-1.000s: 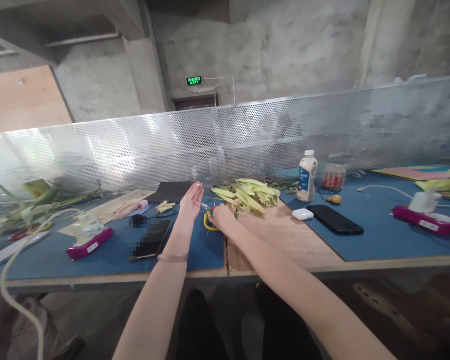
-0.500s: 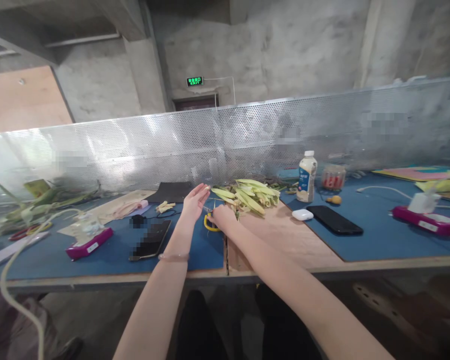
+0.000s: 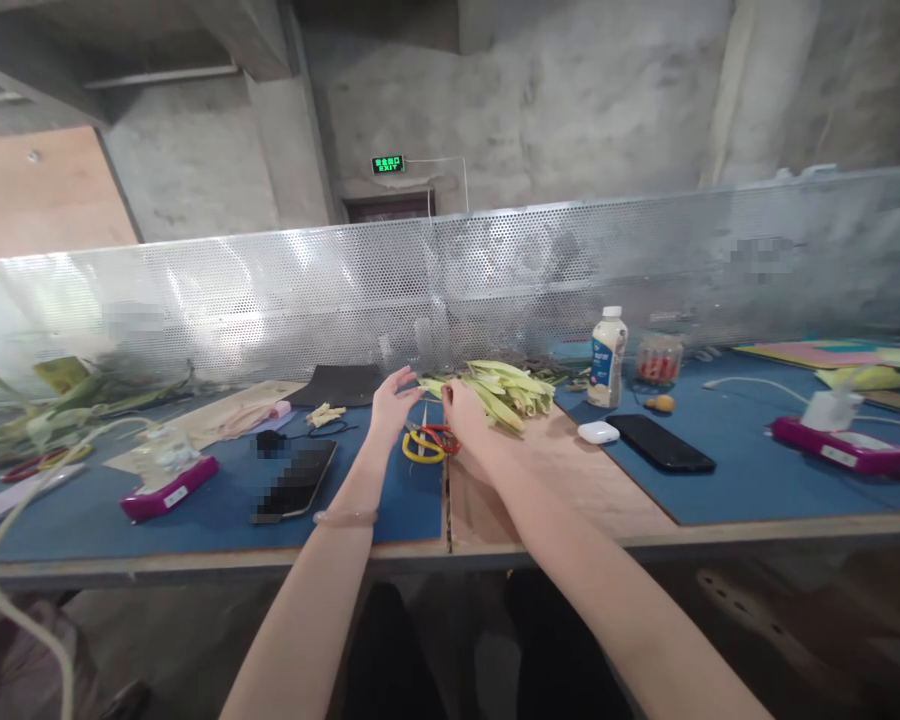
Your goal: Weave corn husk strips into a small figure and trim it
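Observation:
My left hand (image 3: 394, 408) is raised above the blue mat, its fingers stretched out and apart, with nothing visible in it. Close by on the right, my right hand (image 3: 465, 416) has its fingers drawn together beside the pale green corn husks (image 3: 504, 392); what they pinch, if anything, is hidden. Just below and between both hands lies a pair of scissors (image 3: 422, 450) with red and yellow handles, blades pointing away from me. The heap of husks spreads behind and to the right of my right hand.
A black phone (image 3: 664, 443), a white earbud case (image 3: 598, 433), a bottle (image 3: 607, 358) and a jar (image 3: 659, 360) are on the right. Leftward are another phone (image 3: 300, 482), short pale pieces (image 3: 325, 414) and a purple power strip (image 3: 171, 489). A perforated metal screen (image 3: 307, 300) stands behind.
My right hand has let go of the scissors, which now lie on the table, and has moved slightly up toward the husks. The fingers of my left hand have spread.

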{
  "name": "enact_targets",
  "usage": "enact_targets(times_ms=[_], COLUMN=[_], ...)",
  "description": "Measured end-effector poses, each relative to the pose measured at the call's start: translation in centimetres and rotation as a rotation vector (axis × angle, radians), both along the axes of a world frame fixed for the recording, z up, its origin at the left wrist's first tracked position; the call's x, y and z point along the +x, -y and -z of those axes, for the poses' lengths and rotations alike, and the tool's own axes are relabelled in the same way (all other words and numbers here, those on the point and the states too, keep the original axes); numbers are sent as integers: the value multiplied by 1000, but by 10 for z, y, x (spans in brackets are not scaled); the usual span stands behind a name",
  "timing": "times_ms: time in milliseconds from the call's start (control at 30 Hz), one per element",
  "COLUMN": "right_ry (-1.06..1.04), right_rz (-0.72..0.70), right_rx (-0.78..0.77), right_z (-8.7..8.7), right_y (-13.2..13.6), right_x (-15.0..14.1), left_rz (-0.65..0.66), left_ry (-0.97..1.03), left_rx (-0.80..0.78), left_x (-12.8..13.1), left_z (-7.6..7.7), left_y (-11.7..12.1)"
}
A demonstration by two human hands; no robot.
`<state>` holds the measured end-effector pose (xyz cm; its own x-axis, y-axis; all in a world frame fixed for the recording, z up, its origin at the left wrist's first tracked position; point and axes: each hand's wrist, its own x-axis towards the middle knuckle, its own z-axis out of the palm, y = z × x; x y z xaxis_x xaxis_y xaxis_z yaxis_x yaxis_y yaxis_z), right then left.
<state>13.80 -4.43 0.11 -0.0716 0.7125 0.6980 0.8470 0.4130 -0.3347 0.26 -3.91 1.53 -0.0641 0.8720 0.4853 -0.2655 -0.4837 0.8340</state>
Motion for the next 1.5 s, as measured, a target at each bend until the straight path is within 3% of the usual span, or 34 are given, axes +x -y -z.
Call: enact_targets(times_ms=[133, 300, 1033, 1300, 1500], right_ry=[-30, 6, 81, -258, -678], right_rz=[-158, -262, -293, -234, -45], right_rx=[136, 156, 238, 229, 155], right_z=[-6, -2, 2, -4, -10], right_y=[-3, -11, -7, -19, -36], right_x=[11, 9, 13, 18, 65], left_rz=[12, 34, 16, -44, -49], left_ry=[-45, -87, -123, -338, -735], left_rx=[-12, -29, -68, -68, -107], left_x=[2, 4, 8, 15, 30], left_z=[0, 1, 0, 1, 16], left_y=[3, 5, 7, 4, -4])
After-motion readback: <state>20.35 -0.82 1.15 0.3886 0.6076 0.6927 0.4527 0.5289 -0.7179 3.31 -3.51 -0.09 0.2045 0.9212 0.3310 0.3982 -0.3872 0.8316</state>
